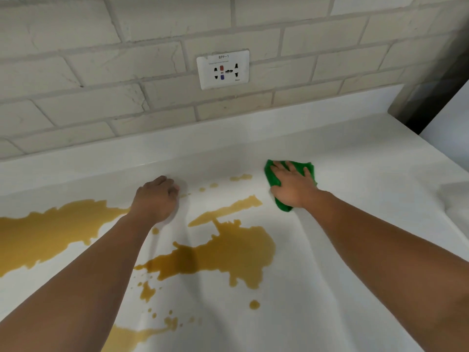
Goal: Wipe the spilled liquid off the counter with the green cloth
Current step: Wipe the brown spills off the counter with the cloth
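The cloth (pixel 272 177) lies bunched on the counter (pixel 342 250), far and right of the spill (pixel 228 252), on white surface that looks dry. The right hand (pixel 291 186) lies flat on top of it, fingers (pixel 289 166) straight and spread wide, palm down. It presses rather than grips. That hold suits wiping, since a broad flat hand keeps more cloth against the surface and lets it slide without rolling up.

The left hand (pixel 157 199) rests on the counter between two brown puddles, fingers curled under into a loose fist. Its fingertips are hidden, so I cannot be sure, but it seems to hold nothing. It is probably planted there as a brace while the person leans forward, and it sits on a dry patch, out of the liquid.

The spill is in several pools: a large one in the middle near the person, a long one to the left, another at the near edge, and small drops toward the far wall. None looks smeared or thinned, so the wiping appears barely begun. Starting from the dry right side makes sense, as the cloth can sweep leftward into the liquid. A socket (pixel 222 69) sits in the tiled wall, well above the spill.
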### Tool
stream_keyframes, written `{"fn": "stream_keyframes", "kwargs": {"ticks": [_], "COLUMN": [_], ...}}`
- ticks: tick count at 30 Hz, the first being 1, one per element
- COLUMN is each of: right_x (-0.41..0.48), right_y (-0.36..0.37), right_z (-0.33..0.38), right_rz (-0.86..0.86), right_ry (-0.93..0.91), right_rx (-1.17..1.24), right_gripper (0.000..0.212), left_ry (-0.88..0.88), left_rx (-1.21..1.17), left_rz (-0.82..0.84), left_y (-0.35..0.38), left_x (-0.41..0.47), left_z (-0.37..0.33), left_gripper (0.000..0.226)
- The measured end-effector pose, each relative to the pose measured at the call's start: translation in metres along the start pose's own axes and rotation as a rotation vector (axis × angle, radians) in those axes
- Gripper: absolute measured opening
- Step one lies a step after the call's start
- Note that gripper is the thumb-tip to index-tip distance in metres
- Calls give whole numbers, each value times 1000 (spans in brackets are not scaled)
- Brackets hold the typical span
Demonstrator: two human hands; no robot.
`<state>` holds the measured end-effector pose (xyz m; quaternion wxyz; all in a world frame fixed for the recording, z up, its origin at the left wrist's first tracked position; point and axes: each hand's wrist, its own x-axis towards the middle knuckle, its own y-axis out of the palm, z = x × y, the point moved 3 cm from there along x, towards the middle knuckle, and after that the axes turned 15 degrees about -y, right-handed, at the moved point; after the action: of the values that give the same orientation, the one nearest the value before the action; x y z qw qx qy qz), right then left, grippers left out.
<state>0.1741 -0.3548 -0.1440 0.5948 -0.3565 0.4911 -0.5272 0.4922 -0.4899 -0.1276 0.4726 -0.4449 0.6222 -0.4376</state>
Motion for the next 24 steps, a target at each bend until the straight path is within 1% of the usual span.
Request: {"fn": "stream_keyframes", "kwargs": {"ticks": [3,6,8,10,12,14,16,19,22,24], "right_x": [20,11,-8,-27,-39,-41,-36,-30,-37,-48], "right_y": [4,14,22,27,25,18,15,19,28,34], "right_z": [43,73,76,63,41,23,19,34,64,80], "right_rz": [25,58,55,48,21,4,-2,-24,-4,17], "right_ry": [-121,-275,-369,-416,-371,-262,-180,-103,-188,-253], "right_rx": [-13,-8,7,-1,-16,6,16,5,6,49], "right_gripper": [76,73,73,75,77,75,74,75,77,80], "left_ry": [10,22,26,17,9,20,57,127,146,166], "left_rx": [49,110,134,109,44,-24,-73,-112,-214,-274], "left_rz": [16,43,44,22,-58,-133,-162,-160,-120,-105], "left_y": [0,6,12,13,9,2,-1,-1,5,11], "left_x": [1,-1,-4,-7,-12,-20,-31,-57,-85,-100], "left_z": [0,6,8,9,8,3,-2,-15,-33,-48], "left_gripper": [44,51,57,61,64,63,59,51,48,48]}}
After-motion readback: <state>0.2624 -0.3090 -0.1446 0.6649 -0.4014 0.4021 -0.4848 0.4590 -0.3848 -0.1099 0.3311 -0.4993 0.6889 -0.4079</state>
